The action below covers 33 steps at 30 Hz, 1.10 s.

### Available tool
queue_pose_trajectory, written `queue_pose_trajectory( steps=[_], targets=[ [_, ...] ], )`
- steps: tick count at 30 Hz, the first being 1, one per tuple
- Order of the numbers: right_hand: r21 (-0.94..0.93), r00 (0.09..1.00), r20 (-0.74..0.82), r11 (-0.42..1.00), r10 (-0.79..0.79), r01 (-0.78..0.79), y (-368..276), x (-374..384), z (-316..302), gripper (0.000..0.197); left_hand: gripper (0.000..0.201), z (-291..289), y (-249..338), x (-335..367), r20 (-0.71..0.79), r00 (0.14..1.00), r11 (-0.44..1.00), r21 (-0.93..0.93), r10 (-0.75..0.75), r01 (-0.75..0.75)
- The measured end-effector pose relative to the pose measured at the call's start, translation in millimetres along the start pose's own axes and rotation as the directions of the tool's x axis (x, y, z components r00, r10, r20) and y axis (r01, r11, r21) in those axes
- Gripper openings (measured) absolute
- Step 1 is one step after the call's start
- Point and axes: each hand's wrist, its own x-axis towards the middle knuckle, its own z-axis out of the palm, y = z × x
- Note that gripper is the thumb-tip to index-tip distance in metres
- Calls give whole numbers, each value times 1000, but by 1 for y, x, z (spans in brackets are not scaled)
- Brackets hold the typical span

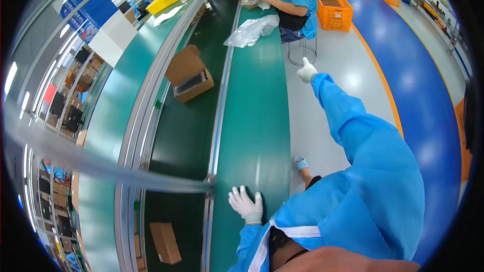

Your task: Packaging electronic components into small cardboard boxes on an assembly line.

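My left hand (245, 205), in a white glove, rests on the green worktop (254, 136) with its fingers spread, holding nothing. Far from it, my right arm reaches out over the grey floor. The gloved right hand (306, 72) points forward with one finger; the others look folded, and nothing shows in them. Nearest to that hand is a round-framed metal stool (303, 53), on which a person in blue sits. Beside the worktop, on a dark conveyor belt (176, 146), lie an open cardboard box (194, 88) with a dark item inside and a closed brown box (165, 243).
Clear plastic bags (252, 30) lie at the worktop's far end. There the seated person (297, 0) handles a plastic-wrapped item. An orange crate (335, 14) stands behind them. A metal bar (166, 182) crosses the belt at left. A slippered foot (301, 163) shows below me.
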Motion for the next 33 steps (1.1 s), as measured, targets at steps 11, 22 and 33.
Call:
queue_pose_trajectory(
  steps=[11,22,33],
  targets=[
    [-254,888,-314,931,-336,262,-92,298,-32,49,50,84,76,112,18,999,996,88,32,-34],
    [-518,687,-269,702,-675,488,-99,437,-17,38,45,106,67,116,-64,987,965,231,145,-126],
    [214,542,529,721,-653,659,-155,139,284,73,52,62,96,131,132,983,990,81,-126,116]
  ],
)
